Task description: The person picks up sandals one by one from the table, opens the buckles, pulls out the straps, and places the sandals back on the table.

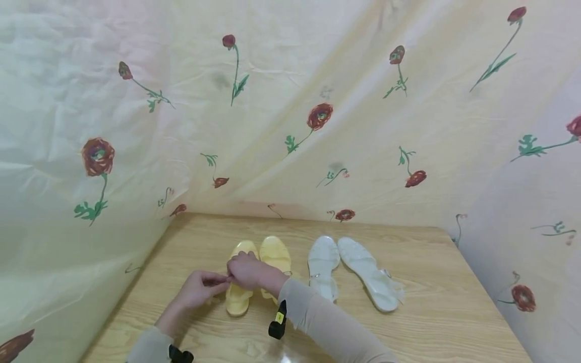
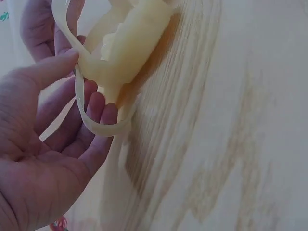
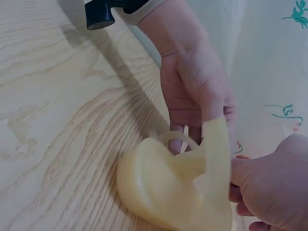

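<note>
A yellow jelly sandal (image 1: 237, 302) lies on the wooden table with both hands at its ankle strap. The left hand (image 1: 197, 290) comes in from the left and pinches the thin strap (image 2: 98, 129) between thumb and fingers; a loop of it hangs over the fingertips in the left wrist view. Curled over the sandal's middle, the right hand (image 1: 249, 272) grips the strap close to the left fingertips. In the right wrist view, the right hand (image 3: 274, 183) is partly behind the sandal's upright band (image 3: 216, 168). The other yellow sandal (image 1: 274, 252) lies just right, partly covered by the right wrist.
Two white sandals, one straight (image 1: 324, 257) and one slanted (image 1: 369, 272), lie to the right on the wooden table (image 1: 436, 282). A flower-printed cloth (image 1: 281, 91) hangs behind the table and along both sides. Each wrist wears a black camera mount.
</note>
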Demonstrator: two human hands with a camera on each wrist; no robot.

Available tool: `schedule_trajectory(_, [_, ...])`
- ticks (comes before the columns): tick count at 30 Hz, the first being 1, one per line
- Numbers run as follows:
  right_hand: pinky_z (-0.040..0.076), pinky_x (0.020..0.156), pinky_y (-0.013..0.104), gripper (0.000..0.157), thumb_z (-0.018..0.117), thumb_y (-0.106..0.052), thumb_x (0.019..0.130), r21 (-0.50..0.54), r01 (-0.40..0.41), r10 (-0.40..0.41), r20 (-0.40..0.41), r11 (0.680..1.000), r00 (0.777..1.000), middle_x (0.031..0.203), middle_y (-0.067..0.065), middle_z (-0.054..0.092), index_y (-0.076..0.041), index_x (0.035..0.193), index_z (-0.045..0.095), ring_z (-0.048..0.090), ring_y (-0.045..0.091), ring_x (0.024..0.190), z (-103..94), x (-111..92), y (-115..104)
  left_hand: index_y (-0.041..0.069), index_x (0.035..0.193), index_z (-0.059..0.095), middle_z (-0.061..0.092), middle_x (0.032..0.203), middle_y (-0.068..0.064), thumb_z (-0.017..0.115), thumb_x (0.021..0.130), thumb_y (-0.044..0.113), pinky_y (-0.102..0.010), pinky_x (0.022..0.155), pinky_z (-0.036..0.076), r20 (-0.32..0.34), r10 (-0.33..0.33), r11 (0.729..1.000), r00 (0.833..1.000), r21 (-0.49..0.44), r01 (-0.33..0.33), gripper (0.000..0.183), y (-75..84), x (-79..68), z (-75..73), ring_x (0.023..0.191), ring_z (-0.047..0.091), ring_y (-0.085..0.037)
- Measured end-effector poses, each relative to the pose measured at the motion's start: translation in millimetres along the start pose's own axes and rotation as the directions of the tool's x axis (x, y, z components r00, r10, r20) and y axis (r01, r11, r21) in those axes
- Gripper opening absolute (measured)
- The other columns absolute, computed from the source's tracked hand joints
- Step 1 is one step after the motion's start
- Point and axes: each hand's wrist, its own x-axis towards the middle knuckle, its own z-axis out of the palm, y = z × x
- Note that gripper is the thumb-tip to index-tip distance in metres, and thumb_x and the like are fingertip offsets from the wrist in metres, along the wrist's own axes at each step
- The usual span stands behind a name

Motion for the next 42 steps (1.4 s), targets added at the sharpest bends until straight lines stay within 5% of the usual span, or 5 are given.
schedule_trajectory(10, [0.051, 0.081, 0.019, 0.015, 0.056, -0.025, 0.111, 0.127, -0.021, 0.026, -0.04, 0.992, 0.999, 0.102, -0.003, 0.061, -0.012, 0.11, 0.064, 0.057, 0.005, 0.089, 10.4, -9, 15, -0.001, 0.119, 0.078, 0.079, 0.12, -0.019, 0.084, 0.093, 0.018, -0.018, 0.084, 0.058, -0.033, -0.069, 0.987, 0.997, -0.151, 0.063, 0.033, 1.2, 14.0, 12.7, 0.106, 0.077, -0.019])
schedule_trajectory(17, [0.049, 0.08, 0.014, 0.011, 0.057, -0.018, 0.11, 0.233, 0.069, -0.06, -0.047, 0.97, 0.997, 0.099, -0.004, 0.062, -0.009, 0.108, 0.064, 0.054, 0.002, 0.086, 8.2, -15, 21, -0.001, 0.114, 0.079, 0.081, 0.113, -0.019, 0.085, 0.09, 0.016, -0.023, 0.084, 0.06, -0.006, -0.091, 0.987, 0.996, -0.131, 0.09, 0.03, 7.9, 13.8, 11.3, 0.103, 0.077, -0.02])
schedule_trajectory(25, [0.047, 0.079, 0.014, 0.011, 0.053, -0.02, 0.113, 0.277, 0.053, -0.06, 0.016, 0.959, 0.998, 0.101, -0.006, 0.057, -0.011, 0.111, 0.06, 0.051, 0.001, 0.086, 14.1, -16, 24, 0.0, 0.107, 0.082, 0.082, 0.106, -0.017, 0.086, 0.089, 0.014, -0.021, 0.081, 0.057, 0.002, -0.099, 0.988, 0.995, -0.118, 0.098, 0.024, 12.1, 12.2, 10.5, 0.096, 0.075, -0.014])
schedule_trajectory(33, [0.051, 0.075, 0.009, 0.013, 0.072, -0.024, 0.103, 0.346, 0.114, -0.11, -0.031, 0.931, 0.993, 0.096, -0.008, 0.078, -0.014, 0.104, 0.079, 0.063, -0.006, 0.08, 9.3, -12, 33, 0.002, 0.11, 0.082, 0.082, 0.11, -0.015, 0.086, 0.09, 0.017, -0.02, 0.082, 0.058, -0.002, -0.081, 0.993, 0.997, -0.09, 0.081, 0.026, -3.3, 10.8, 8.5, 0.1, 0.075, -0.014])
schedule_trajectory(42, [0.053, 0.072, 0.009, 0.01, 0.083, -0.024, 0.095, 0.462, 0.052, -0.059, 0.001, 0.886, 0.998, 0.091, -0.006, 0.083, -0.015, 0.098, 0.085, 0.066, -0.01, 0.074, 7.0, -8, 38, -0.004, 0.113, 0.079, 0.081, 0.109, -0.019, 0.087, 0.089, 0.015, -0.024, 0.083, 0.062, 0.02, -0.05, 0.99, 0.999, -0.132, 0.052, 0.033, -5.6, 9.3, 10.9, 0.096, 0.078, -0.017])
